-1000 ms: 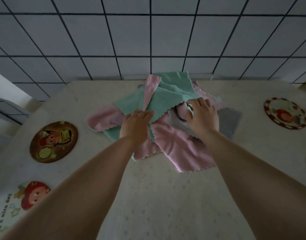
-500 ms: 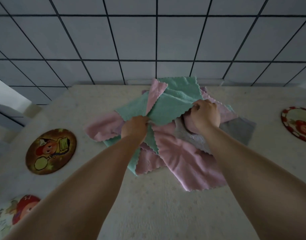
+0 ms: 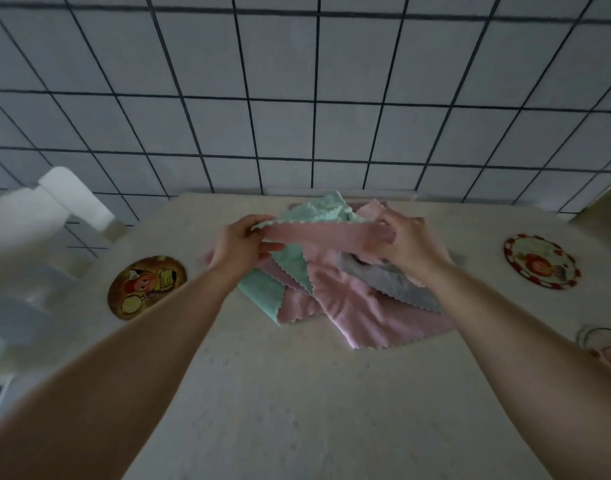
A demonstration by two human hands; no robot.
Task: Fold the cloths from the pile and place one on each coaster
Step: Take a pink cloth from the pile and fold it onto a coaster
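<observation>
We hold a pink cloth stretched between our two hands, raised above the pile of cloths at the far middle of the pale surface. Our left hand pinches the cloth's left end between thumb and fingers, and our right hand is clamped on its right end, so the hands stand apart with the cloth spanning the gap as a narrow horizontal band. Behind the band a mint green cloth rises, its zigzag edge showing just above the pink one; we cannot tell whether it is caught in the same grip. Below, the pile lies spread out: pink cloths toward us, a grey cloth on the right under our right wrist, and mint green pieces on the left. A round brown coaster with a cartoon figure lies on the surface to the left of the pile, well apart from it. A red-rimmed coaster lies to the right, also bare. A tiled wall stands behind the surface.
</observation>
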